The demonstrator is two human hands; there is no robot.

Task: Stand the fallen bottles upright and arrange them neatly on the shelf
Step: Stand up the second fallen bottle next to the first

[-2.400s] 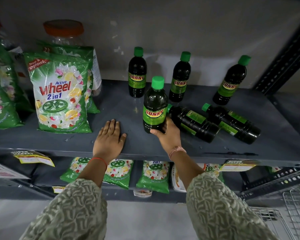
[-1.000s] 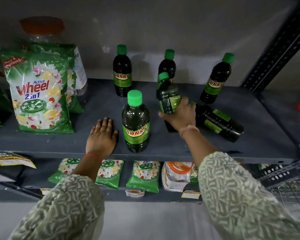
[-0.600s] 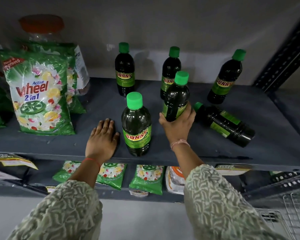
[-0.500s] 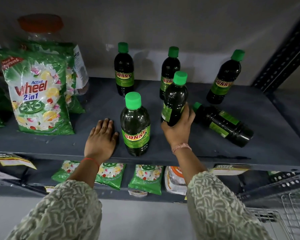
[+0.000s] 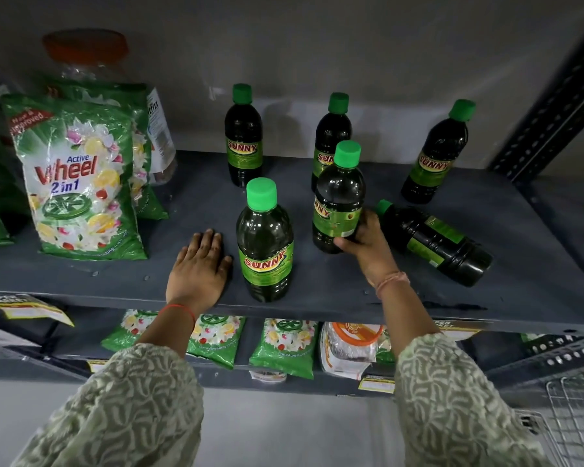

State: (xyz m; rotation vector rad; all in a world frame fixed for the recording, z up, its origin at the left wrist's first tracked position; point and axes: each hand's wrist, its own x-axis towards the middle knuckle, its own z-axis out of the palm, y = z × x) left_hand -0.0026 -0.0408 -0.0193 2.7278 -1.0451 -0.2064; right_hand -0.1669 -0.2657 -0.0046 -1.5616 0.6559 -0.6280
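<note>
Dark green-capped Sunny bottles stand on a grey shelf [image 5: 317, 298]. Three stand upright along the back: left [image 5: 243, 143], middle [image 5: 331, 133] and right [image 5: 435, 160]. Another upright bottle [image 5: 265, 247] stands near the front edge. My right hand [image 5: 368, 247] grips the lower body of an upright bottle [image 5: 338, 197] in the shelf's middle. Just right of it, one bottle [image 5: 435, 244] lies on its side, cap pointing left. My left hand [image 5: 199, 267] rests flat on the shelf, left of the front bottle, holding nothing.
Green Wheel detergent bags [image 5: 78, 183] lean at the shelf's left, with an orange-lidded jar [image 5: 85, 55] behind them. A dark perforated upright [image 5: 553, 112] bounds the right side. Detergent packets [image 5: 284, 345] lie on the lower shelf. A wire basket [image 5: 573, 409] sits at bottom right.
My right hand lifted a fallen bottle, turned it upright and set it down in the shelf's middle, still gripping it. My left hand stayed flat.
</note>
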